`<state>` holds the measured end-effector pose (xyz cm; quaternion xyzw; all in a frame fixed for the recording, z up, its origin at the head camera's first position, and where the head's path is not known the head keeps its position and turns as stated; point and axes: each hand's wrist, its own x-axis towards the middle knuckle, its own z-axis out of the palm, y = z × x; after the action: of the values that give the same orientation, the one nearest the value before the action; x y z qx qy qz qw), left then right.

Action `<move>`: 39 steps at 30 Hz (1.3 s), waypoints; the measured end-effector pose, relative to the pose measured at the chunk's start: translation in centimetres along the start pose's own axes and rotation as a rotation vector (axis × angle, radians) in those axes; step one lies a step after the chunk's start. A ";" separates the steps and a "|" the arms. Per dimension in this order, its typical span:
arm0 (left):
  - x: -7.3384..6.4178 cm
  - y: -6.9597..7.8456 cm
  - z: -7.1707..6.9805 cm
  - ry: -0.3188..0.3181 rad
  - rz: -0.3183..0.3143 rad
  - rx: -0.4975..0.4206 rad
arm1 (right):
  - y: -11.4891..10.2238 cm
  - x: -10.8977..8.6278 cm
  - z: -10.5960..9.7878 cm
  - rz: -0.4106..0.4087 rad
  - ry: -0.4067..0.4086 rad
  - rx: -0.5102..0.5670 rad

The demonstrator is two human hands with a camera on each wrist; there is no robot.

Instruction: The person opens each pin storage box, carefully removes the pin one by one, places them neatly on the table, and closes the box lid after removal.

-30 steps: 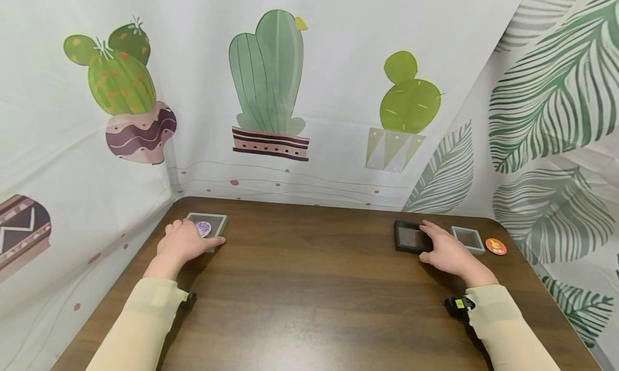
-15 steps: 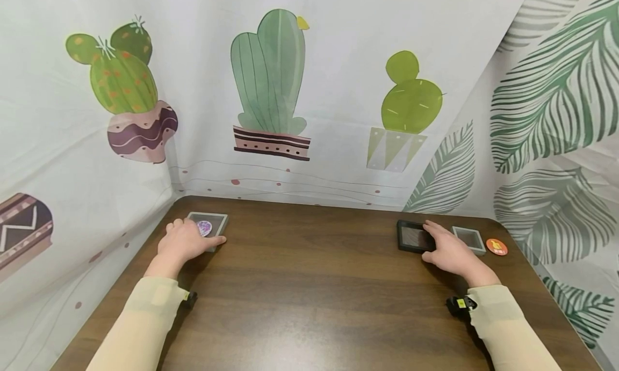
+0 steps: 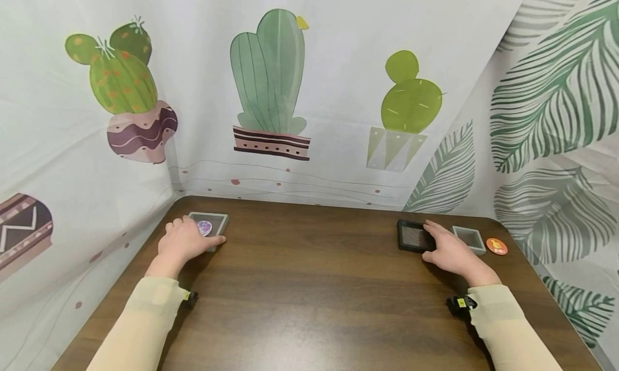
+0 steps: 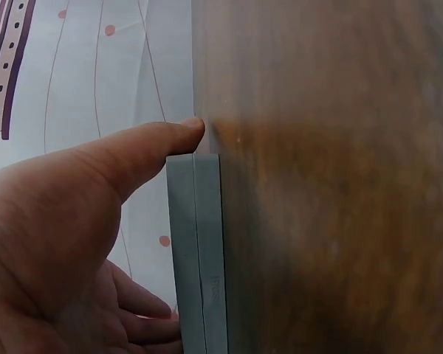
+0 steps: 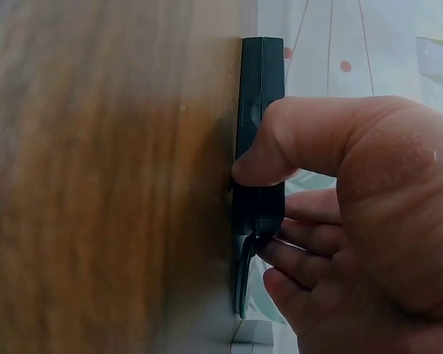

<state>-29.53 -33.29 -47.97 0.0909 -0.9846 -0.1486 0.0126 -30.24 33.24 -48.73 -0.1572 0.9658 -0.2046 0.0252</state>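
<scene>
My left hand spans a shallow grey-framed display case at the table's far left. Its thumb reaches past one end of the case in the left wrist view, with the other fingers curled beyond the opposite side. A round purple-and-white badge shows at the case's window, beside the fingers. On the right, my right hand grips a black-framed display case. The right wrist view has the thumb bent against the case's edge and the fingers behind; a thin flap stands out at one end.
Just right of my right hand lies a smaller grey-framed case, then a round orange badge with a yellow figure. All rest on a brown wooden table. Curtains printed with cacti and leaves hang behind and beside it.
Everything in the head view has shifted very slightly right since the first frame. Both hands keep their places at their cases, with no clear movement between the last two frames.
</scene>
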 end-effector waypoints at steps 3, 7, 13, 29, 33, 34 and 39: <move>0.0 0.0 0.0 0.007 -0.003 -0.005 | 0.0 0.0 0.0 -0.001 -0.001 0.000; -0.1 0.1 0.0 0.019 -0.006 -0.014 | -0.1 0.0 0.0 0.000 -0.002 -0.001; -0.2 0.5 0.1 0.029 0.007 -0.020 | -0.3 0.0 -0.1 0.002 -0.004 0.009; -1.6 5.3 1.1 0.063 0.103 -0.014 | -0.1 0.0 0.0 0.003 -0.002 0.005; -2.3 6.8 1.3 0.100 0.135 -0.003 | -0.1 0.0 -0.1 0.003 -0.004 0.007; -2.5 7.1 1.4 0.110 0.143 -0.001 | -0.1 0.0 -0.1 0.004 -0.005 0.008; -3.6 9.0 1.7 0.124 0.182 0.013 | -0.2 0.0 -0.1 0.003 -0.007 0.010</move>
<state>-27.62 -23.66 -46.91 0.0104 -0.9871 -0.1345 0.0865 -30.21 33.12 -48.57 -0.1561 0.9649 -0.2089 0.0297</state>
